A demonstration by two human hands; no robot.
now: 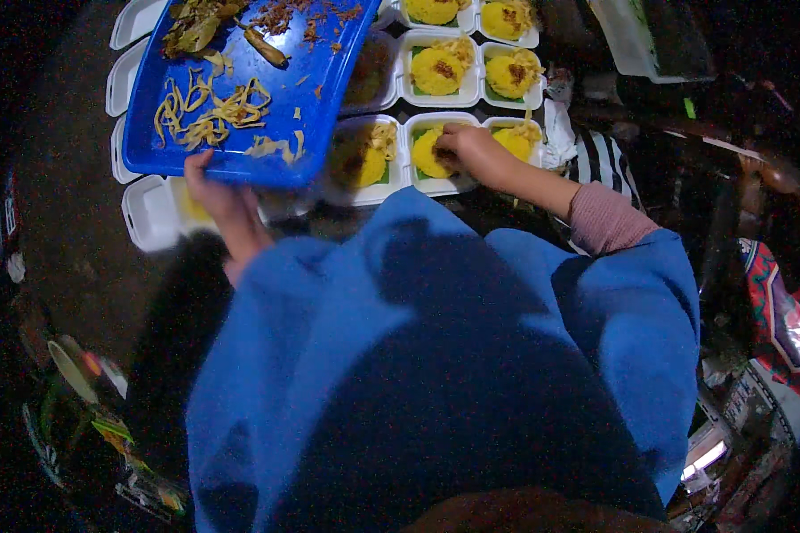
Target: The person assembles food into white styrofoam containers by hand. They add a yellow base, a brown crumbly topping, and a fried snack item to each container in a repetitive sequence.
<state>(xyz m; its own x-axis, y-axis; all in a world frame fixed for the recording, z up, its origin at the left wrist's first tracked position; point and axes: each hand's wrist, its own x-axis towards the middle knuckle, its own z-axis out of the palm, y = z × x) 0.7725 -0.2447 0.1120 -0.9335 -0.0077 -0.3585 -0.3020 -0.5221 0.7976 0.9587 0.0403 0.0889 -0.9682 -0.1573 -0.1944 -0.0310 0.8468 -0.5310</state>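
Observation:
My left hand (224,197) grips the near edge of a blue plastic tray (309,111), thumb over the rim. On the tray lie pale yellowish strips (213,111), dark reddish-brown shreds (280,13) and brownish leaves (196,27). My right hand (471,151) reaches down to a mound of yellow rice (425,149) in a white foam box (444,185). Its fingertips are pinched together at the rice; what they hold, if anything, is hidden. Left of it, another rice mound (369,164) bears dark shreds and pale strips.
More white foam boxes with yellow rice on green leaf stand in rows beyond, such as one box (437,71). Open box lids (151,213) show along the left. A black-and-white striped bag (600,164) lies to the right, near a clear plastic container (649,40).

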